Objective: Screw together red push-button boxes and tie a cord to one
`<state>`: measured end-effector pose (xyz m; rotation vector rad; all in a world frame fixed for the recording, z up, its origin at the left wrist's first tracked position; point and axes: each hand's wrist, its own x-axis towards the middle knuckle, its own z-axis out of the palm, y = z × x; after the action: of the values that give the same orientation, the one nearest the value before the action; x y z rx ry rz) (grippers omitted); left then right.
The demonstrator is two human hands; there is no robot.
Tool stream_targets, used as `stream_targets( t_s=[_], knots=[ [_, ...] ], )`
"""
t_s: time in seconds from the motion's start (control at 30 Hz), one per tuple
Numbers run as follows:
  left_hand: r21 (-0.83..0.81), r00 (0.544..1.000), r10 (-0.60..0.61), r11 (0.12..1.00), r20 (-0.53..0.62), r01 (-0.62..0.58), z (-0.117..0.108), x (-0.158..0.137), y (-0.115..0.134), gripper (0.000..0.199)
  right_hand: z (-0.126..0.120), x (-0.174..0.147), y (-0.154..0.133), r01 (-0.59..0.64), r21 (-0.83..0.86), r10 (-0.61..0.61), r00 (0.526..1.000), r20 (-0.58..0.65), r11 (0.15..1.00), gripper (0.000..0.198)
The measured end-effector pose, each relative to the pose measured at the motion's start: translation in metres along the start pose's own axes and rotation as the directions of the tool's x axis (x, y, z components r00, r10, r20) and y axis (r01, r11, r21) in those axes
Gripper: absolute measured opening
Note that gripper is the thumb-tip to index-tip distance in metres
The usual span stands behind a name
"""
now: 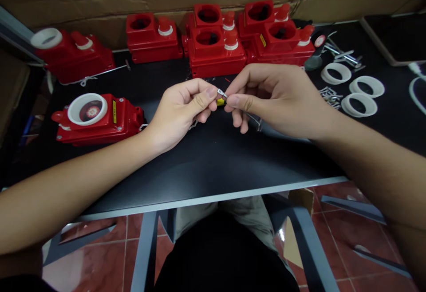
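Note:
My left hand (186, 110) pinches a small shiny metal piece (220, 92) between thumb and index finger. Close beside it, the thumb and index finger of my right hand (269, 96) are closed on the same piece's other end. A thin metal rod with a crosswise end, like a small hammer (258, 124), passes under my right fingers; its near part is hidden by them. Behind my fingertips shows a bit of yellow (220, 101). A short stretch of chain (193, 125) hangs below my left fingers.
A red box with a white ring (87, 109) lies at left. Several red boxes (218, 63) line the cardboard back wall (100, 3). White rings (359, 104), metal rods (346, 56) and small metal parts (329, 94) lie at right, near a tablet-like panel (396, 39).

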<state>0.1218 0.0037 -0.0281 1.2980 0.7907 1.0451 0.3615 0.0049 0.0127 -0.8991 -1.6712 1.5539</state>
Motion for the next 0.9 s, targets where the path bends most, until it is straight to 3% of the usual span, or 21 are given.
stream_targets(
  t_s=[0.3,0.47,0.63,0.9],
  knots=[
    [0.059,0.998,-0.01,0.998,-0.057,0.013,-0.001,0.003,-0.002,0.054,-0.003,-0.004,-0.001,0.057,-0.298,-0.076,0.996,-0.054,0.953,0.027],
    [0.12,0.994,0.066,0.991,-0.091,-0.055,-0.001,0.001,-0.009,0.051,-0.001,-0.005,0.001,0.106,-0.431,-0.136,0.99,-0.038,0.896,0.014],
    [0.184,0.987,0.131,0.977,-0.094,-0.112,-0.001,0.0,-0.012,0.042,-0.001,-0.005,0.006,0.179,-0.477,-0.195,0.981,0.018,0.86,0.017],
    [0.23,0.99,0.138,0.965,-0.041,-0.125,0.001,-0.003,-0.002,0.033,-0.002,-0.006,0.002,0.081,-0.431,-0.077,0.997,0.026,0.899,0.013]
  ],
)
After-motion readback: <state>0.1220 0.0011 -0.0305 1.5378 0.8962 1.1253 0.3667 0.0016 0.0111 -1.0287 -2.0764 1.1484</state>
